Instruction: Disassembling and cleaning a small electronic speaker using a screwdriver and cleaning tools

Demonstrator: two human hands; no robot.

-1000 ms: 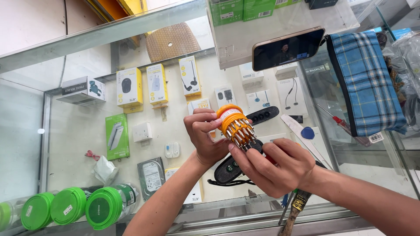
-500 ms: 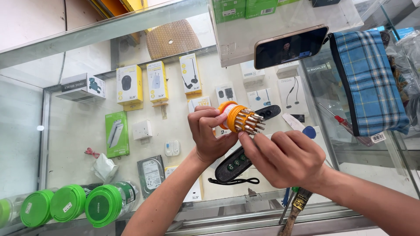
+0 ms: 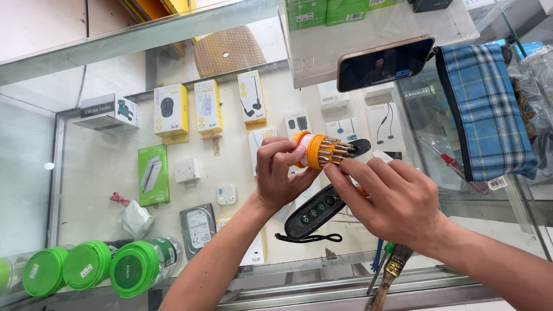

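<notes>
Orange bit holder (image 3: 315, 151), frame centre: bits point right, giving access. L hand (image 3: 280, 173) clamped round its cap end. R hand (image 3: 397, 201) fingers curled at bit tips; grip unclear. Black device (image 3: 315, 211) lies just below on glass counter (image 3: 103, 190).

orange bit holder (image 3: 315, 150) in left hand (image 3: 280, 175)

Orange round plastic bit holder (image 3: 314, 151) with silver metal bits; black oblong device (image 3: 314, 213); blue plaid fabric pouch (image 3: 487, 115); green-lidded round jars (image 3: 138, 268); yellow-and-white cardboard boxes (image 3: 171, 109).
</notes>
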